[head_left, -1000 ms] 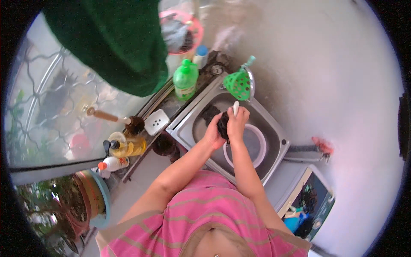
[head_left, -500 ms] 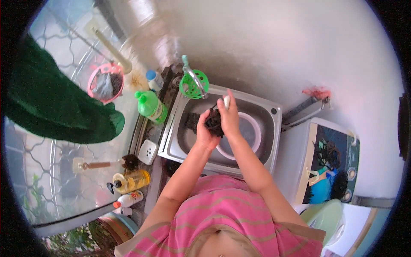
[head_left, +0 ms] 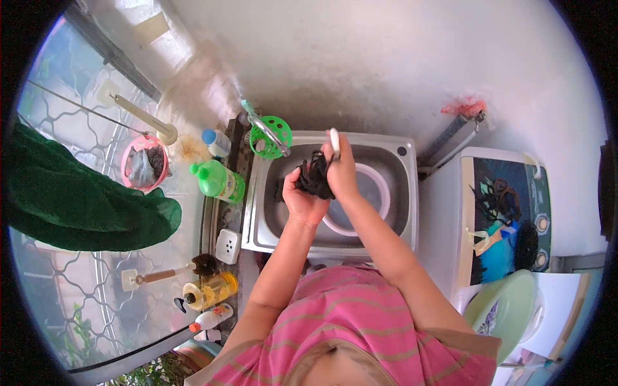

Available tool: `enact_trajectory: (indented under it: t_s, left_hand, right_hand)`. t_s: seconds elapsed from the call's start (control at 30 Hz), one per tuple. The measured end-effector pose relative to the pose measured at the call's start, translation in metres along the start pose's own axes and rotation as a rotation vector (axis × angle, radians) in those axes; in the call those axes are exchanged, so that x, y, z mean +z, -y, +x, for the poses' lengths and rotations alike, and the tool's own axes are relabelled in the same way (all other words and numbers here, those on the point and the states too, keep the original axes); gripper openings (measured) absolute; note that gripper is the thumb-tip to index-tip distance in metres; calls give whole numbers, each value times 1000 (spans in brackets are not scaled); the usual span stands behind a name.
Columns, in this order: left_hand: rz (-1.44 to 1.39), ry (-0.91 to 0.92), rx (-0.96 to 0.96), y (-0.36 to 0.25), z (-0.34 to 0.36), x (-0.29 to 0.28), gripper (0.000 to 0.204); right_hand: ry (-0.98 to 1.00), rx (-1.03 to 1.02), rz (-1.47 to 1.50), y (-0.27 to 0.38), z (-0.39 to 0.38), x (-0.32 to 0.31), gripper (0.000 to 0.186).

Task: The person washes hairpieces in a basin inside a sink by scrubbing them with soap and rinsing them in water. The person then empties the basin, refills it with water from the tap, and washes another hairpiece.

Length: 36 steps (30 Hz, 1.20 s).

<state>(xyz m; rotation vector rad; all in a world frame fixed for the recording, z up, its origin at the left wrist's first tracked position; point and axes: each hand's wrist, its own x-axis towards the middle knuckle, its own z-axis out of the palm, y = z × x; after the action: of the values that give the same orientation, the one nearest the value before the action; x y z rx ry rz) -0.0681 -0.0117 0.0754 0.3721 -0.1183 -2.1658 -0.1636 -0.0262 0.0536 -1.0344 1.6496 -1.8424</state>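
Above the metal sink (head_left: 264,186), a bundle of black, stringy, looped material (head_left: 313,178) is between my hands. My left hand (head_left: 305,206) cups it from the left, fingers curled round its side. From the right, my right hand (head_left: 343,172) presses against it and also grips a small white, rounded oblong piece (head_left: 335,141) that sticks up past the fingers. That piece's lower part is hidden, so I cannot tell its exact kind. Below my hands, a round pale-pink-rimmed basin (head_left: 384,199) sits in the sink, partly covered by my right forearm.
A green perforated basket (head_left: 279,128) hangs by the tap (head_left: 269,134). Left of the sink stand a green bottle (head_left: 219,182), a white soap dish (head_left: 228,246) and a yellow pump bottle (head_left: 211,291). Dark green cloth (head_left: 84,199) hangs at left; a washing machine (head_left: 467,186) stands at right.
My view has shifted slightly. The black bundle looks looser and more spread, with strands standing up between my hands. Both hands keep their hold.
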Motion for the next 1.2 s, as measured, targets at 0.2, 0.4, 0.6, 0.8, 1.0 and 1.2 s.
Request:
enact_trajectory:
  t_s: [0.2,0.4,0.6,0.8,1.0,1.2]
  left_hand:
    - [-39,214,-56,-32,2,4,64]
    - [64,-78,15,-1,-13,6,39]
    - [53,143,-1,-14,5,9,54]
    - [43,184,-4,-24,7,-3,54]
    - [-21,-55,-41,12,-9,-5,42]
    - [30,174,-12,-20,3,-11,60]
  right_hand:
    - [192,-463,-361,69,-76,3,35]
    - [98,22,-320,19,0,-2,46]
    - [148,-407,-389,42,-39,-4,39]
    - [257,-420,-485,76,-70,0,37]
    - [173,173,-196,53,17,-5,42]
    - [236,-517,-468,79,-60,3,31]
